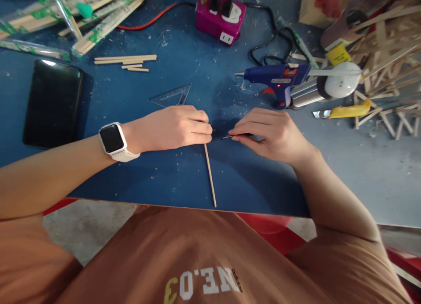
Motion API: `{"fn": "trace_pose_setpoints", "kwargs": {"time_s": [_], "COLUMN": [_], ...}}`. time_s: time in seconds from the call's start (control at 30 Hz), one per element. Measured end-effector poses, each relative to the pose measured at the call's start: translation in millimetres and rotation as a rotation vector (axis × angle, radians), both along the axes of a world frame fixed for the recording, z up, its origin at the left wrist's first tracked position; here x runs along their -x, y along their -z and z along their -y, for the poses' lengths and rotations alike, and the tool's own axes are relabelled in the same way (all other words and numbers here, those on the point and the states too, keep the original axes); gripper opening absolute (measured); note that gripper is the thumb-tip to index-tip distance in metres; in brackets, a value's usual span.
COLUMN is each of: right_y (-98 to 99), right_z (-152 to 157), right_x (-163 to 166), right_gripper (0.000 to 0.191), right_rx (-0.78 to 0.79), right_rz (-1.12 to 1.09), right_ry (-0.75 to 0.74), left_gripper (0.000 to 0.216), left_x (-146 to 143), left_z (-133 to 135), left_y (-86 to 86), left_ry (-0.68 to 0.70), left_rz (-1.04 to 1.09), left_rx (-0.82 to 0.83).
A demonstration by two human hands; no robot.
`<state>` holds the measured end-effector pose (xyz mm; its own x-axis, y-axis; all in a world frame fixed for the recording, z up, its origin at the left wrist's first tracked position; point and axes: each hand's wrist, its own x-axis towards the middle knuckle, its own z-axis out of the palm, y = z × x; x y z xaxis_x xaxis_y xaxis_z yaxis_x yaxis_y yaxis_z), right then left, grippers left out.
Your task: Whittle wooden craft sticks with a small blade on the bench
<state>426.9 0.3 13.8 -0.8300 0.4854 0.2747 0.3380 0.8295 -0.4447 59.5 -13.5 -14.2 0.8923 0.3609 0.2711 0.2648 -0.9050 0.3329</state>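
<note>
My left hand (187, 128), with a white watch on its wrist, lies over the upper end of a thin wooden stick (210, 174). Its fingers are closed together and hide that end. The stick's bare length runs down toward the table's front edge. Just to the right, my right hand (268, 131) pinches a thin, dark, pointed tool (227, 137); most of it is covered by the fingers, so its kind is unclear. The tool's tip points left and is apart from the stick. Beyond my left hand lies a clear set square (174, 96).
A blue glue gun (279, 76) lies at right beside a yellow cutter (348, 110) and a pile of joined sticks (391, 54). Behind is a magenta power adapter (219, 17) with cords. Short sticks (126, 60), wrapped sticks (105, 26) and a black device (52, 104) are at left.
</note>
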Motion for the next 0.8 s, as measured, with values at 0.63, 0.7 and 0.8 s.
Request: {"fn": "trace_pose_setpoints", "kwargs": {"time_s": [0.63,0.7,0.8], "right_y": [4.8,5.0,7.4], "right_z": [11,9,5], "right_x": [9,9,10], "right_gripper": [0.007,0.008,0.008], "right_rx": [-0.124,-0.142,-0.142], "right_rz": [-0.058,-0.057,-0.06], "right_ry": [0.02,0.006,-0.001], "left_gripper": [0.047,0.04,0.035], "left_x": [-1,-3,-1], "left_z": [2,5,10], "left_y": [0.9,-1.4,-13.1], "left_ry": [0.001,-0.013,-0.033], "left_rz": [0.035,0.051,0.024], "left_rx": [-0.112,-0.119,-0.165]}}
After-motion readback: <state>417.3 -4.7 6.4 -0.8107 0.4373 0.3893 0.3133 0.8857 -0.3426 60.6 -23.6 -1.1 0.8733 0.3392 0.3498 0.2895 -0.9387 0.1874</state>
